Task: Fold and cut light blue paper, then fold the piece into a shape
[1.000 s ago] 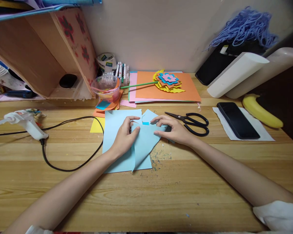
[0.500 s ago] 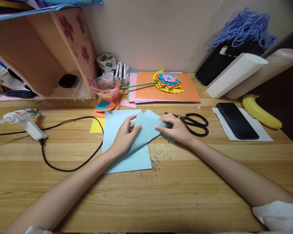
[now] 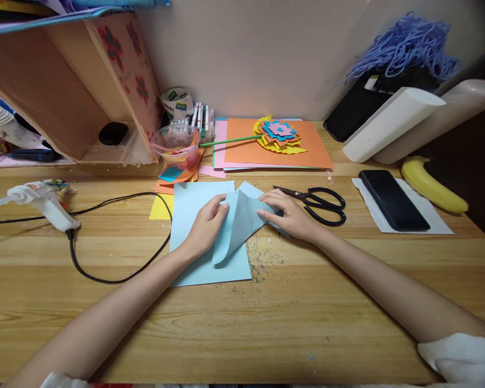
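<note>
A light blue folded paper (image 3: 240, 223) is held between both hands above the wooden table. My left hand (image 3: 207, 223) pinches its left side, thumb on top, where a flap bends upward. At its right corner, my right hand (image 3: 289, 215) grips the paper between thumb and fingers. Beneath lies a larger light blue sheet (image 3: 202, 269), flat on the table. Another light blue piece (image 3: 250, 190) shows behind the folded paper, partly hidden. Black-handled scissors (image 3: 325, 202) lie just right of my right hand.
A glue gun (image 3: 44, 202) with its looping black cable is at the left. Behind are a plastic cup (image 3: 175, 148), orange sheets (image 3: 238, 153) and a paper flower (image 3: 278, 134). A phone (image 3: 393, 199), a banana (image 3: 432, 186) and a white roll (image 3: 392, 126) are at the right.
The left part of the folded paper has been bent up and curled, its lower tip now lower. My left hand has shifted slightly left; my right hand has barely moved.
</note>
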Tool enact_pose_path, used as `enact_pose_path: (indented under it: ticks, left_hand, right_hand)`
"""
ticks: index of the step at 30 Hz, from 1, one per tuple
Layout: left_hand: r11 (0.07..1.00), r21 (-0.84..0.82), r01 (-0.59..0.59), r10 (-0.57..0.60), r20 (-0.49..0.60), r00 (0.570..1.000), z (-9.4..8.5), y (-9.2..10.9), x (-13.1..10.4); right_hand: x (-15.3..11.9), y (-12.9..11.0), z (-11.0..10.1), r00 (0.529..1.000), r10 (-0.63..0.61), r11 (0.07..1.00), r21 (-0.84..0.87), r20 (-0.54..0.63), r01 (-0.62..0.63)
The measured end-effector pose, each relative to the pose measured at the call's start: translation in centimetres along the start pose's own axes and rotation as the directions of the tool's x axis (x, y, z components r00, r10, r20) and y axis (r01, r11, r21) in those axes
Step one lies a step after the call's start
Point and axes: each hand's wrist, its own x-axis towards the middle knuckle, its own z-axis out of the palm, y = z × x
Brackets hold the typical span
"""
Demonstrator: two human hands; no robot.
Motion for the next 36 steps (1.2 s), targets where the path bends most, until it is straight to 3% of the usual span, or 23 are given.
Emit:
enact_pose_path:
  ticks: [9, 15, 25, 36]
  left_hand:
    - [0.997, 0.083, 0.004, -0.004, -0.006, 1.000, 0.04, 0.47, -0.06]
    - [0.980, 0.194, -0.049, 0.052, -0.011, 0.999, 0.13, 0.84, -0.32]
    - [0.972, 0.234, 0.020, -0.029, 0.037, 0.999, 0.13, 0.01, -0.30]
    - [0.969, 0.246, 0.020, -0.038, 0.067, 0.997, 0.10, 0.03, -0.24]
  right_hand:
    - [-0.09, -0.44, -0.05, 0.993, -0.065, 0.997, 0.044, 0.103, 0.061]
    - [-0.11, -0.84, -0.12, 0.991, -0.091, 0.996, 0.035, 0.098, 0.088]
    - [-0.12, -0.65, -0.14, 0.990, -0.079, 0.995, 0.074, 0.114, 0.071]
    - [-0.01, -0.75, -0.21, 0.992, -0.085, 0.989, 0.131, 0.094, 0.073]
